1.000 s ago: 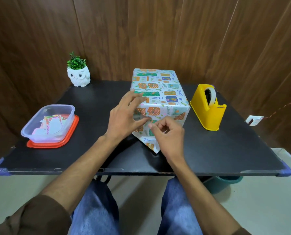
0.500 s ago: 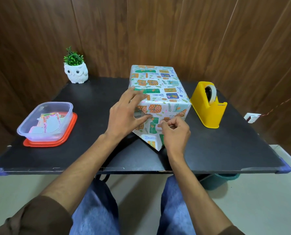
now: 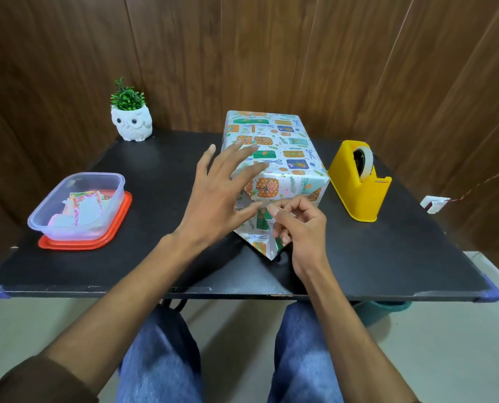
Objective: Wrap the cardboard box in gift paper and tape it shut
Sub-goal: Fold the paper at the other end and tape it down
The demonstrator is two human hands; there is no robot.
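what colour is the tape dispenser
Yellow: the plastic tape dispenser right of the wrapped box, head view.

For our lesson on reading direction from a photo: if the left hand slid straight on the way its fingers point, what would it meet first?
The left hand points up and to the right, toward the wrapped box. It would probably meet the box's near top edge first. Its fingertips already overlap the box here, though one view cannot show whether they touch it.

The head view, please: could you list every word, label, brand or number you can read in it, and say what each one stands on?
No text can be read in this view.
Gift paper on the wrapped box: pictures only, no words.
Yellow tape dispenser: no visible label.
Paper scraps in the clear plastic container: too blurred to tell.
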